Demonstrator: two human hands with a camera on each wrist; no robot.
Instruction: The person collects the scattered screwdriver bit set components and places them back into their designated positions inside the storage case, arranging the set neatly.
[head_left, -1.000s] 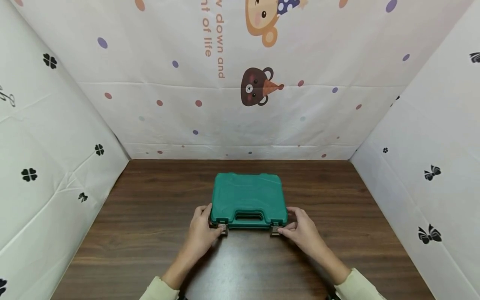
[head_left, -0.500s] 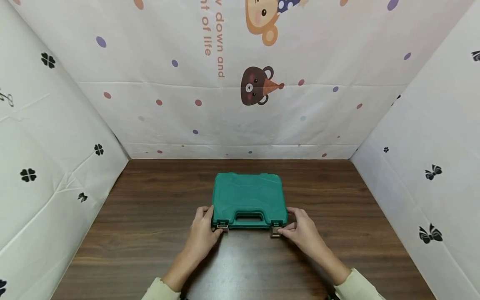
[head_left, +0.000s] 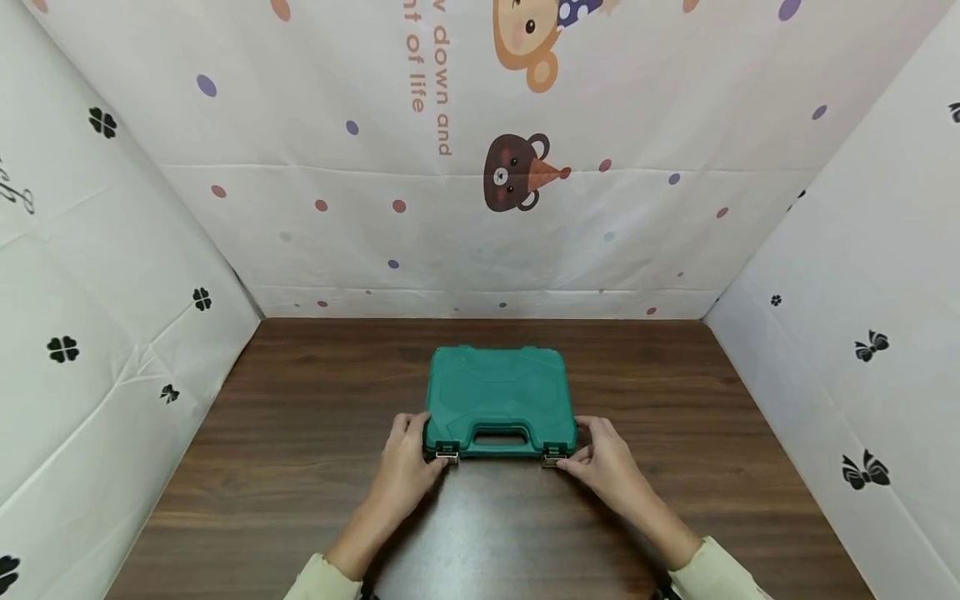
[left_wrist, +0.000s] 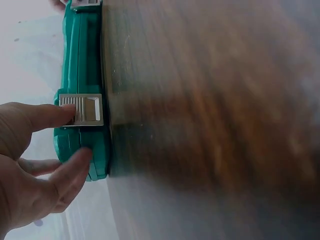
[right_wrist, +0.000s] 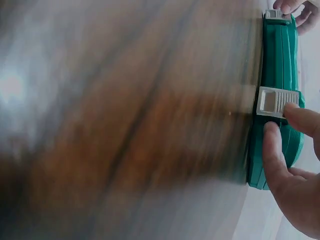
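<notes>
A closed green plastic carrying case (head_left: 498, 385) lies flat on the table, its handle side facing me. Two metal latches sit on that front side, a left latch (left_wrist: 82, 109) and a right latch (right_wrist: 276, 103), both lying against the case. My left hand (head_left: 402, 462) grips the case's front left corner, thumb on the left latch and fingers along the side. At the front right corner my right hand (head_left: 606, 467) does the same, its thumb on the ridged part of the right latch. The case hides some fingertips in the head view.
The dark wooden table (head_left: 480, 533) extends around the case. A white patterned cloth (head_left: 315, 242) rises behind the table, with similar cloth on the left and right sides.
The left latch, then the right latch, have swung up against the case under my thumbs. The case has hardly moved, and both hands stay at its front corners.
</notes>
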